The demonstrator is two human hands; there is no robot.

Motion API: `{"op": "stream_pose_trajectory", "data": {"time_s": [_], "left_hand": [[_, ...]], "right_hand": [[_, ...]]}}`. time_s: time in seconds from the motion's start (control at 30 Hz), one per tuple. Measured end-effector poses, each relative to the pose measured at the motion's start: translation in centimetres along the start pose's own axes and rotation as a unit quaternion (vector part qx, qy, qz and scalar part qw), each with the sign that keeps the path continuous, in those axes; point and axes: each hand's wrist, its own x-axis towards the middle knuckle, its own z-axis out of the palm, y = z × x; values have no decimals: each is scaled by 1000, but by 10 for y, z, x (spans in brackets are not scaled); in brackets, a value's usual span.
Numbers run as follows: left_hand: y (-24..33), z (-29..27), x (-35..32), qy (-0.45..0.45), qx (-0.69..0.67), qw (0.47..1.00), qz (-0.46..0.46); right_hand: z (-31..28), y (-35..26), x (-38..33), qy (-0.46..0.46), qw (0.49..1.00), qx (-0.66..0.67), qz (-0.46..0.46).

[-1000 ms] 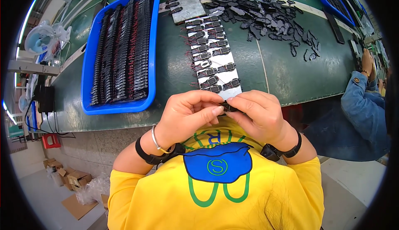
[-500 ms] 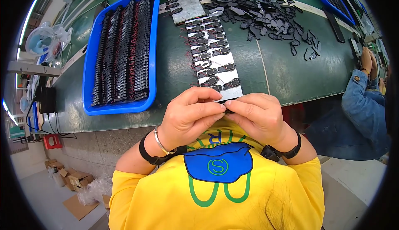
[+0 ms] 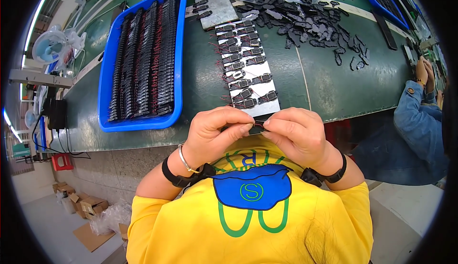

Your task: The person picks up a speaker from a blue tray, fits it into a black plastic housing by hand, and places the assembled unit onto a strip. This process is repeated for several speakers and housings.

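At the table's near edge, my left hand (image 3: 217, 131) and my right hand (image 3: 299, 132) pinch a small black speaker module (image 3: 259, 123) between them. Fingertips hide most of it; thin dark and reddish lines like wires show in the gap. Just beyond my fingers lies a white strip (image 3: 270, 107) bearing two rows of similar small speakers (image 3: 261, 78) in black housings. Red and black wires trail off their left side.
On the left stands a blue tray (image 3: 102, 106) packed with rows of black modules and red wires. A metal plate (image 3: 220, 6) lies beyond the strip. Flat black pieces (image 3: 305, 23) are heaped to its right. Another person's denim sleeve (image 3: 414, 106) shows at the right.
My hands have drawn slightly apart, so more of the small part and its thin wires shows between my fingertips. The view has shifted slightly.
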Motion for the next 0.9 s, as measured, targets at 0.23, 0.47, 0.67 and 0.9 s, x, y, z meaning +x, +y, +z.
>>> {"op": "stream_pose_trajectory", "data": {"time_s": [0.23,0.47,0.67,0.9], "left_hand": [[11,1,0,27,-208,950,-231],[19,9,10,44,-105,957,-265],[19,12,4,61,-107,962,-244],[16,10,8,42,-167,951,-258]], "right_hand": [[1,2,1,8,1000,-9,-23],[2,4,0,4,995,-77,-60],[2,1,-1,6,996,-80,-49],[-2,4,-5,-2,995,-90,-54]]}}
